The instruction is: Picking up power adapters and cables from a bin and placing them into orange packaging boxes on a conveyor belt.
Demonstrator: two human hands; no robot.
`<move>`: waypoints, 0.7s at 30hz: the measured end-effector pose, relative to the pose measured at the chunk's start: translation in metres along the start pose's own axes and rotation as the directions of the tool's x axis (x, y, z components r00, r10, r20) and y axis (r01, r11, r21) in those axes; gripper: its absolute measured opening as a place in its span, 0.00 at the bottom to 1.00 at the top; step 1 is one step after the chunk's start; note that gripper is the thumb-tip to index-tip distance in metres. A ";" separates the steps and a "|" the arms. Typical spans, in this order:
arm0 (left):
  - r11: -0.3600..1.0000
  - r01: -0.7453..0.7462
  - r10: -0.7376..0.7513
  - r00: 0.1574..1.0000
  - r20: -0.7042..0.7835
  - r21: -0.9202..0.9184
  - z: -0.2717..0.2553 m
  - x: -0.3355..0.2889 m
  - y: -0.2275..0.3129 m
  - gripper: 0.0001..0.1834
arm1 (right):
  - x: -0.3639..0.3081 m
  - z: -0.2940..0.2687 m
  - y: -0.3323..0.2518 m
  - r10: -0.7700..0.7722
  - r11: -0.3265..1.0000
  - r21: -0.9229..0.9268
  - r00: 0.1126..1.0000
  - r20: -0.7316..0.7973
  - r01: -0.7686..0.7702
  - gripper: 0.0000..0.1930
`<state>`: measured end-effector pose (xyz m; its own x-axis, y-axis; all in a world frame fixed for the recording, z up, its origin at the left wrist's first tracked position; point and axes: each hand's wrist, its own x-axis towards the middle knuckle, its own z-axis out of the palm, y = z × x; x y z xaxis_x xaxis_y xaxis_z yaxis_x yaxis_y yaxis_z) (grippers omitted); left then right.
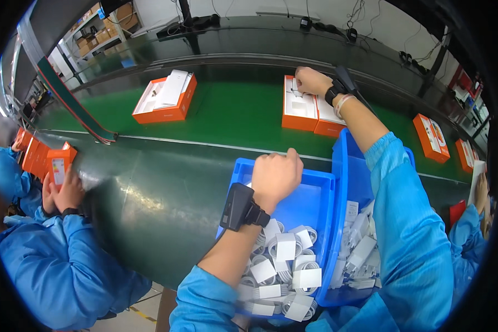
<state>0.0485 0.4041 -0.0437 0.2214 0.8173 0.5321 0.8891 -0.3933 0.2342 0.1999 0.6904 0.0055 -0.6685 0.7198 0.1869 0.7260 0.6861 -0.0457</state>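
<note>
My right hand [314, 83] reaches across the green conveyor belt, fingers bent down into an open orange box [299, 123] with a white inner tray. Its fingertips are closed over the tray; whatever they pinch is too small to make out. A second open orange box [331, 129] stands against it, partly covered by my wrist. Over a blue bin [316, 193] my left hand [276, 176] is curled closed, and its fingers hide anything in them. Below my left wrist, coiled white cables [286, 247] in white paper sleeves fill the near part of that bin.
A second blue bin [346, 160] holds white charger-like pieces [362, 252]. Farther left on the belt sits another open orange box [166, 114]; more orange boxes [426, 144] stand right. At left, a co-worker's hands [66, 193] hold an orange box. A dark green strip [74, 105] angles down to the belt edge.
</note>
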 end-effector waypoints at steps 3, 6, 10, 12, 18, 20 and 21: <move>1.000 0.029 -0.028 0.999 0.027 -0.005 -0.002 0.000 0.000 0.11 | -0.006 0.010 0.001 0.057 0.971 -0.233 0.998 0.026 -0.050 0.09; 1.000 0.004 -0.004 1.000 0.020 -0.016 0.000 0.001 -0.002 0.11 | -0.020 -0.014 -0.012 0.070 0.987 -0.152 0.989 0.133 -0.049 0.11; 0.999 0.045 -0.046 0.995 0.085 0.015 -0.002 0.004 0.002 0.12 | -0.066 -0.057 -0.085 -0.274 0.891 0.360 0.960 -0.064 0.278 0.13; 0.998 0.056 -0.061 0.992 0.114 0.043 0.002 -0.002 -0.010 0.12 | -0.120 -0.078 -0.150 -0.538 0.692 0.647 0.826 0.166 0.321 0.12; 0.996 0.084 -0.086 0.992 0.097 0.024 0.000 0.004 0.000 0.14 | -0.223 -0.066 -0.205 -0.686 0.718 0.566 0.547 0.479 0.405 0.16; 0.996 0.079 -0.083 0.990 0.114 0.034 0.000 0.005 -0.001 0.14 | -0.229 -0.055 -0.204 -0.665 0.740 0.529 0.570 0.483 0.416 0.17; 0.997 0.075 -0.079 0.990 0.115 0.036 0.001 0.005 -0.001 0.14 | -0.231 -0.052 -0.204 -0.680 0.722 0.552 0.575 0.455 0.417 0.18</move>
<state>0.0494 0.4088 -0.0415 0.1950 0.8886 0.4151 0.9170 -0.3153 0.2443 0.2148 0.3789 0.0224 -0.9513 -0.0049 -0.3081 0.1564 0.8539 -0.4965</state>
